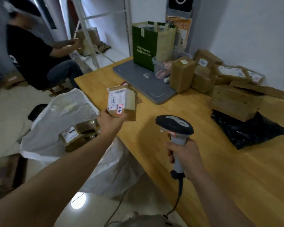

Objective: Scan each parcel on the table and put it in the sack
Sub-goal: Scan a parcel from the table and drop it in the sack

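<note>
Parcel [121, 102] sits in my left hand [111, 119], fingers curled under its lower edge and the label turned toward me. It is held above the near-left edge of the table [211, 169], just beside the open mouth of the white sack [56, 115]. My right hand [184, 158] is wrapped round the grip of the scanner [175, 125], whose head points toward the parcel but stands apart from it. The risk, as I judge it, is that the hold is only low on the parcel, so a quick swing toward the sack could tip it onto the floor. If the scanner misses the barcode, the parcel might also go in unscanned. The cable [180, 190] trails off the table edge and could snag. Other boxes [70, 135] lie inside the sack. Well apart at the far right is a pile of brown parcels [236, 97], some resting on a black plastic bag [252, 130]. A green bag [143, 46] stands on a grey mat [138, 82] behind. Another person [28, 51] sits beyond the sack. Nothing lies between the parcel and the sack's mouth.
</note>
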The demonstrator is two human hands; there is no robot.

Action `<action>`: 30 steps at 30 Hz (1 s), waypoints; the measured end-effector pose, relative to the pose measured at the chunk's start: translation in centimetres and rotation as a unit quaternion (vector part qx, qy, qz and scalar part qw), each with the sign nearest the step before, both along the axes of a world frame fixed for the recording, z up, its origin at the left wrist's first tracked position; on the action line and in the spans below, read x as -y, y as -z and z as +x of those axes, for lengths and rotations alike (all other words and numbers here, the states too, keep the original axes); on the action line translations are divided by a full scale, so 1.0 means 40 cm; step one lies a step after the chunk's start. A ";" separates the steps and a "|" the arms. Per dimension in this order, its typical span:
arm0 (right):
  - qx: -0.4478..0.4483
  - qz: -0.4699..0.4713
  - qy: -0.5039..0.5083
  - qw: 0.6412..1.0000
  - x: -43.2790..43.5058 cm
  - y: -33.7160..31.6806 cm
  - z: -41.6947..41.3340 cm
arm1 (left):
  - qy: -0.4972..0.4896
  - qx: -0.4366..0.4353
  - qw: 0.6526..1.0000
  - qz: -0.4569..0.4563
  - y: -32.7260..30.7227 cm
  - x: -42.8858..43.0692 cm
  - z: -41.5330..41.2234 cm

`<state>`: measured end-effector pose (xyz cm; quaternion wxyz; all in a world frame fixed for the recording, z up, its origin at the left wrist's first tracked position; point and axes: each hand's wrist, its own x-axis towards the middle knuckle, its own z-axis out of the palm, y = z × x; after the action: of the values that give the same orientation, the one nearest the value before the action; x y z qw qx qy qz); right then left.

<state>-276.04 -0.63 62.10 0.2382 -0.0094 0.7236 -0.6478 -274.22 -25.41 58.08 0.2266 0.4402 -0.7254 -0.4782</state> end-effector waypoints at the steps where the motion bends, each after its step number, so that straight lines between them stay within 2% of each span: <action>1: 0.000 0.003 -0.013 1.000 0.022 0.005 0.002 | -0.051 -0.036 0.997 0.047 0.007 0.025 0.027; 3: 0.012 0.005 -0.036 0.999 0.067 0.011 0.009 | -0.169 -0.062 0.970 0.162 0.028 0.076 0.086; 5: 0.033 0.000 -0.055 0.998 0.112 0.016 0.020 | -0.241 -0.067 0.933 0.258 0.059 0.126 0.156; 8: 0.046 0.002 -0.084 0.995 0.170 0.023 0.035 | -0.261 -0.073 0.913 0.307 0.131 0.211 0.244; 12: 0.048 0.013 -0.100 0.994 0.218 0.037 0.043 | -0.224 -0.065 0.912 0.336 0.193 0.307 0.283; 16: 0.062 0.019 -0.082 0.994 0.225 0.046 0.032 | -0.179 -0.014 0.931 0.317 0.313 0.414 0.237; 20: 0.082 0.005 -0.036 0.996 0.185 0.045 0.005 | -0.098 0.028 0.962 0.253 0.139 0.245 0.126; 25: 0.096 -0.064 0.073 0.991 0.092 0.019 -0.058 | 0.048 0.020 0.985 0.166 0.095 0.052 -0.052; 30: 0.134 -0.188 0.204 0.951 -0.020 -0.032 -0.164 | 0.216 0.038 0.971 0.097 0.036 -0.173 -0.237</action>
<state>-282.59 0.15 63.39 0.1899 0.1803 0.5365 -0.8022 -283.68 -18.50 56.65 0.0462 0.3114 -0.7612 -0.5670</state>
